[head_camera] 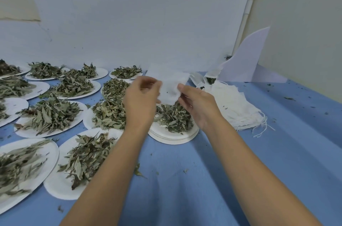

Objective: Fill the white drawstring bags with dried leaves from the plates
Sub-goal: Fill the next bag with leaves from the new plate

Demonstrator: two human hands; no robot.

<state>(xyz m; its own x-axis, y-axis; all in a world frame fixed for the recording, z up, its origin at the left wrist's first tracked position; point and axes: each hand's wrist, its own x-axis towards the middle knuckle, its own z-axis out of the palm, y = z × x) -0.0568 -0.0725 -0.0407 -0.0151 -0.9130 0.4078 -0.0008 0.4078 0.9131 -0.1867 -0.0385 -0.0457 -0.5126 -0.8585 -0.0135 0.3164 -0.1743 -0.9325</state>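
Item: one white drawstring bag (169, 87), flat and apparently unfilled, pinched at its edges by your left hand (142, 94) and right hand (196, 103) above a stacked plate (174, 137) of dried leaves (174, 117). The neighbouring plates (24, 132) are heaped; a pile of limp bags (236, 111) lies just right. Judged progress: mostly undone.

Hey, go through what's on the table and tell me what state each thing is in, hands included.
held bag: raised over the plates, flat, seemingly empty
left hand: pinches the bag's left edge
right hand: pinches its right edge
spare bags: limp heap, strings loose
plates: heaped with dried leaves
blue cloth: scattered with leaf crumbs
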